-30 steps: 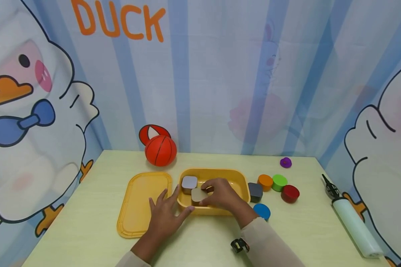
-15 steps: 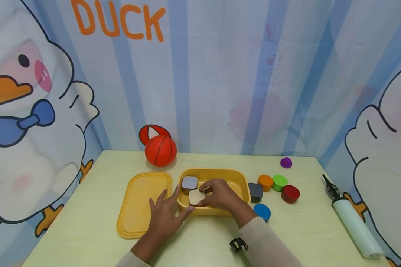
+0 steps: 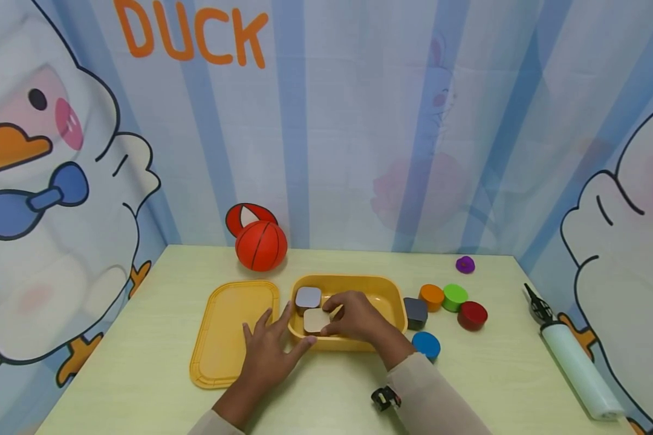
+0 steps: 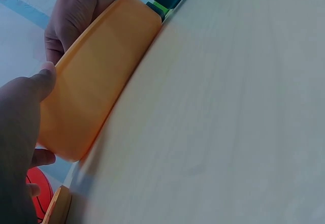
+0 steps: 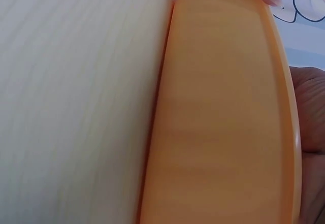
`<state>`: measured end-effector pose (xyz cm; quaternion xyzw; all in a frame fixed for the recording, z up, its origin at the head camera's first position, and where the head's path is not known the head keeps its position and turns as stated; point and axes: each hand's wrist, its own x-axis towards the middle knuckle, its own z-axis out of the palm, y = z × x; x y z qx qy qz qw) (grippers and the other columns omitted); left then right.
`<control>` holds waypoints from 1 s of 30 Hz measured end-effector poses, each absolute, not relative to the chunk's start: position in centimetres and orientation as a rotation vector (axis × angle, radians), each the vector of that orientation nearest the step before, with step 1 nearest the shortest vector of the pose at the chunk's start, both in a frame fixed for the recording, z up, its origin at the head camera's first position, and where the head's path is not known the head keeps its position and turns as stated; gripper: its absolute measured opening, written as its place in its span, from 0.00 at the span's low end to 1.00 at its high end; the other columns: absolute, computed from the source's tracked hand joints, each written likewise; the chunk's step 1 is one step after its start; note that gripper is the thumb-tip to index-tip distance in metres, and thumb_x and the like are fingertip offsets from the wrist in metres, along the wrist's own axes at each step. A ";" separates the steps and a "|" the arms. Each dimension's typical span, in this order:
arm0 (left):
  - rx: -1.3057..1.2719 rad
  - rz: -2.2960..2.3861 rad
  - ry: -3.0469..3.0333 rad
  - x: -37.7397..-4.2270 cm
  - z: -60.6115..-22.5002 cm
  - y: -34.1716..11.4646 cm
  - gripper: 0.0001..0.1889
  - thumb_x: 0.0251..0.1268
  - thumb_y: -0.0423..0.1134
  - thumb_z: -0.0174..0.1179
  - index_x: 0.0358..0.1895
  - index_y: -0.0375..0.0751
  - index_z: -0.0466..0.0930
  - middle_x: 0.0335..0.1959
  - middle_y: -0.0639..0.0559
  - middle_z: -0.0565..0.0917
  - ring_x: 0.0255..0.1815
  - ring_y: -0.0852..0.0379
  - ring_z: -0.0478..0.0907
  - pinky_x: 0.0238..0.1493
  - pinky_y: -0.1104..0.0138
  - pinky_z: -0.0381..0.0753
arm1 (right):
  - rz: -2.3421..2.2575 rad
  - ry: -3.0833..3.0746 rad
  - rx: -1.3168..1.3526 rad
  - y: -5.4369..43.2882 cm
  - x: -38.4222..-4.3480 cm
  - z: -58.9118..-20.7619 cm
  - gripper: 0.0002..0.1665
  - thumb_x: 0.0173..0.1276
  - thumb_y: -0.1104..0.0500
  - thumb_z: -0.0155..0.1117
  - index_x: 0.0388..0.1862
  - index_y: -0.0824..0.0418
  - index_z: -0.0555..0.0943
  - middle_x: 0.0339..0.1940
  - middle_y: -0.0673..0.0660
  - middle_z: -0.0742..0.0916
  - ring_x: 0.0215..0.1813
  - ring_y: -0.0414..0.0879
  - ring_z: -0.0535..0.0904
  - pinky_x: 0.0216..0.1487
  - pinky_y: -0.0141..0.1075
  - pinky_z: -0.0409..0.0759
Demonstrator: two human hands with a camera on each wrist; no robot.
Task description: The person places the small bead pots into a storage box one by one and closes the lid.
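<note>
A yellow plastic box stands uncovered in the middle of the table. Inside it, my right hand pinches a cream rounded-square block between thumb and fingers, near the front left corner. Right behind it in the box sits a lavender-grey block of similar shape. My left hand touches the box's left end with outspread, nearly straight fingers. Its thumb lies on the near rim in the left wrist view. The box wall hides the blocks from both wrist views.
A yellow lid lies left of the box. To the right are a dark grey block and orange, green, red and blue round pieces. Farther off are a red ball, a purple piece and a pump.
My right hand has shifted slightly left inside the box, taking the cream block closer to the left wall. The left hand has stayed in place.
</note>
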<state>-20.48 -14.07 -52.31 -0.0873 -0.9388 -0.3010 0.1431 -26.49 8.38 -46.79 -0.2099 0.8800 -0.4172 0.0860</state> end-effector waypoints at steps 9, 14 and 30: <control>-0.255 -0.869 -2.709 -20.5 -52.4 -14.0 0.48 0.71 0.67 0.68 0.85 0.45 0.67 0.70 0.41 0.86 0.83 0.26 0.67 0.74 0.13 0.45 | -1.286 2.572 -0.643 8.2 -26.6 -46.9 0.25 0.63 0.66 0.85 0.59 0.68 0.89 0.56 0.64 0.92 0.47 0.53 0.94 0.44 0.39 0.93; -0.251 -0.866 -2.720 -20.5 -52.3 -14.1 0.48 0.71 0.67 0.68 0.85 0.45 0.67 0.70 0.42 0.86 0.83 0.27 0.67 0.74 0.12 0.45 | -1.285 2.555 -0.658 7.9 -26.7 -46.8 0.25 0.64 0.66 0.83 0.60 0.68 0.89 0.55 0.64 0.92 0.48 0.53 0.95 0.45 0.40 0.93; -0.252 -0.869 -2.690 -20.5 -52.3 -14.0 0.47 0.69 0.66 0.70 0.84 0.45 0.70 0.69 0.41 0.87 0.82 0.26 0.69 0.73 0.12 0.47 | -1.249 2.605 -0.686 7.2 -27.1 -46.8 0.21 0.63 0.65 0.85 0.54 0.67 0.90 0.50 0.62 0.94 0.44 0.49 0.94 0.46 0.41 0.93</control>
